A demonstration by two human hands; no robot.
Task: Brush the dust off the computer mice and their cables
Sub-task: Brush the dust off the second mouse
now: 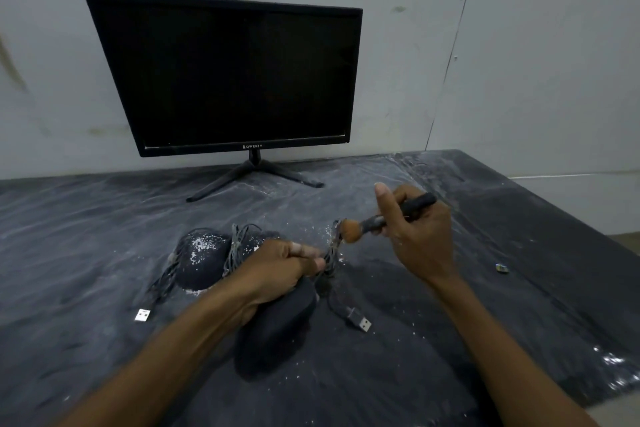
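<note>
Head view, single frame.

Item 1: our left hand, fingers curled, pinching a bundled grey cable between thumb and forefinger. The palm lies over a dark matte oval computer mouse, which sits on the bench beneath our wrist.

Item 2: our right hand, wrapped round the black handle of a small brush with a tan bristle head. The forefinger stands straight up, off the handle. The bristles touch the upper loop of the pinched cable.

Item 3: a second dark rounded mouse, speckled with white dust, left of our left hand, with a grey cable coiled loosely beside it. Its silver USB plug lies on the bench nearer us.

Item 4: a second USB plug on a black lead, lying right of the near mouse.

Item 5: a black flat monitor on a splayed stand, screen dark, against the wall. A dusty dark sheet covers the bench, and a small metallic piece lies far right; we cannot tell what it is.

Step in hand, as we judge it: brushing the cable of the near mouse. Next, we judge, short strokes along the bundle while the pinch holds it taut. The dusty mouse appears not yet brushed.
</note>
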